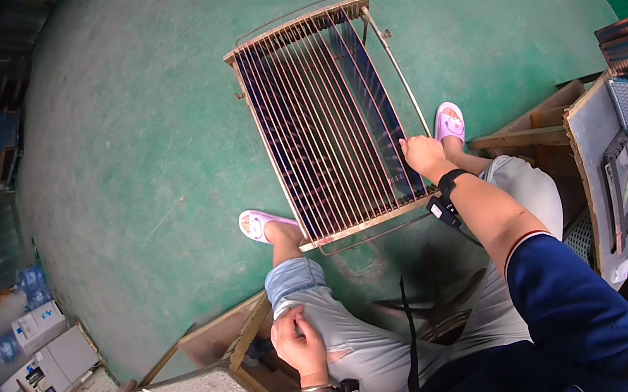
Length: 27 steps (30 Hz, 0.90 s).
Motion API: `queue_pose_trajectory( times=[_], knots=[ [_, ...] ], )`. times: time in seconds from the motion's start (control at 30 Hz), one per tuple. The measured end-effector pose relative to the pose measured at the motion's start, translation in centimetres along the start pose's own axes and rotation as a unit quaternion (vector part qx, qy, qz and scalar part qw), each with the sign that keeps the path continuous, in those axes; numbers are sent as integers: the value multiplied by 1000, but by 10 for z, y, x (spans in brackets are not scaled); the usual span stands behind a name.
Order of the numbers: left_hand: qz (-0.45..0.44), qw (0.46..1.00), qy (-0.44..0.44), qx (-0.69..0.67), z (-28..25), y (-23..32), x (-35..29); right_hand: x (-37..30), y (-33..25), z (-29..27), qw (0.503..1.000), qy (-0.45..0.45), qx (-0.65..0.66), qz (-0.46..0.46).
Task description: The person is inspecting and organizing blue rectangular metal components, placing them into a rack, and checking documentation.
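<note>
Left hand point(299, 341) rests curled on the thigh, holding nothing; right hand point(424, 153) grips the copper-tubed finned coil panel point(326, 122) standing on the green floor point(137, 143) at twelve o'clock. Steadying step; repositioning needs both hands.

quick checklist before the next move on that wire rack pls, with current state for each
1. Right hand on the wire rack: ok, it grips the rack's right edge near the lower corner.
2. Left hand free: ok, it rests on the left thigh and holds nothing.
3. Rack supported: ok, it lies tilted between the knees, lower edge towards the person.
4. Feet clear of the rack: not ok, both purple slippers sit right beside it.
5. Floor beyond the rack open: ok, bare green floor.
6. Grip firmness: cannot tell.
</note>
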<state>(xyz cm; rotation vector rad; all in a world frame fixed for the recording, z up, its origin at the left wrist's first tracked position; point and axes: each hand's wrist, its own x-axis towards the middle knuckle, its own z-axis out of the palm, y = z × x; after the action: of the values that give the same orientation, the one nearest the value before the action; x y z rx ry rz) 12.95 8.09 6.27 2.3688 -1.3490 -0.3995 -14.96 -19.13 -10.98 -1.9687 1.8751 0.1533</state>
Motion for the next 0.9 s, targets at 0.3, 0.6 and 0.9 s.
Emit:
queue_pose_trajectory(
  times=[0.3,0.6,0.9],
  knots=[
    [4,1000,-3,12,1,0,1,-5,-6,-14,999,25,-8,-47],
    [16,1000,-7,16,1,3,4,1,-1,3,999,-33,-13,12],
    [16,1000,0,10,0,-1,4,-16,-29,-18,989,90,113,-12]
  ],
)
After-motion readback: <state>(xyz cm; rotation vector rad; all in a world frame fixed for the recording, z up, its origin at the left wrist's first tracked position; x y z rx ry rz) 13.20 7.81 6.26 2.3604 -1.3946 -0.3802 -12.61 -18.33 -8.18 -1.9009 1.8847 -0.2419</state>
